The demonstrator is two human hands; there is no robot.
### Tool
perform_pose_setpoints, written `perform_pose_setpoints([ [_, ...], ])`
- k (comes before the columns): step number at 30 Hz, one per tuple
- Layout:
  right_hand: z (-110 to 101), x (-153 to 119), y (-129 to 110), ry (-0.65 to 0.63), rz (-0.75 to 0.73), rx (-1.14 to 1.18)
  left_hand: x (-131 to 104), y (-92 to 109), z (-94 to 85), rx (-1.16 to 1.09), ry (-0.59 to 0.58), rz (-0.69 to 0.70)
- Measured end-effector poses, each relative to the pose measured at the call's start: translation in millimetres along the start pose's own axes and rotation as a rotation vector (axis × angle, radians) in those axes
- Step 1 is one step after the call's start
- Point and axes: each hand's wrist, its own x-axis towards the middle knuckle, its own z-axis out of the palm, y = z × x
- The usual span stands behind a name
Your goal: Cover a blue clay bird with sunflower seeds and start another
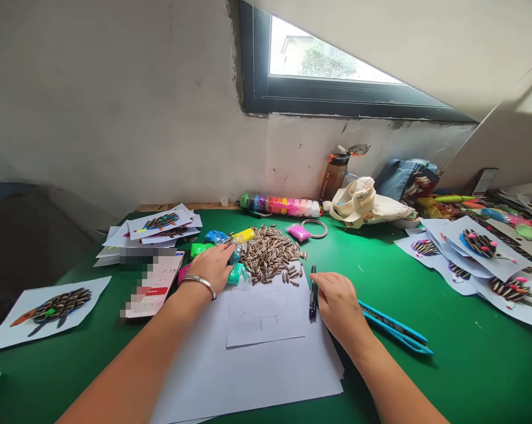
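My left hand (pixel 212 268), with a silver bangle at the wrist, lies over the colored clay packets just left of a pile of striped sunflower seeds (pixel 270 253). Its fingers are close together; what they hold, if anything, is hidden. Around it are a yellow packet (pixel 243 235), a blue packet (pixel 216 237) and a green packet (pixel 198 249). My right hand (pixel 334 294) rests beside a black pen (pixel 313 294), fingertips near its upper part; a grip on it cannot be made out. Between the hands, a small sheet (pixel 266 318) with a faint pencil outline lies on larger white paper (pixel 257 383).
A phone (pixel 155 285) and seed pictures (pixel 62 309) lie left on the green table (pixel 380 259). Blue tongs (pixel 393 330) are beside my right forearm. More seed pictures (pixel 482 247) lie right. A bottle (pixel 334 176), cloth bag (pixel 367 203) and clay tubs (pixel 283 206) stand at the back.
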Motion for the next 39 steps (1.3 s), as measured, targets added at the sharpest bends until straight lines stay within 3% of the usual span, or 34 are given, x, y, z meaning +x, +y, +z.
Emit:
perform_pose_setpoints([
  [6,-2,2,-8,0.001,-0.037,0.028,1,-7,5.8,-0.029,0.126,-0.022],
  [11,-20,15,-35,0.003,-0.14,0.053,5,-24,15.0,-0.098,0.273,-0.046],
  [14,-27,29,-56,-0.094,-0.18,0.091,6,-29,10.6,-0.151,0.376,-0.089],
  [17,-23,42,-73,-0.257,-0.189,0.109,-3,-23,-8.8,-0.249,0.5,-0.182],
  [19,-16,50,-82,-0.393,-0.221,0.119,-15,-15,-24.4,-0.569,0.559,-0.326],
  [23,8,68,-94,-0.551,-0.283,0.131,-36,0,-37.9,-1.075,0.371,-0.419],
  [26,24,84,-97,-0.551,-0.277,0.131,-44,3,-29.4,-1.318,0.2,-0.556],
  [29,28,98,-95,-0.535,-0.263,0.139,-44,1,-16.9,-1.443,0.126,-0.602],
  [35,-11,101,-68,-0.523,-0.197,0.201,-41,7,-2.4,-1.626,0.028,-0.45],
  [39,-29,84,-44,-0.699,-0.093,0.157,-41,15,4.0,-1.667,-0.108,-0.416],
])
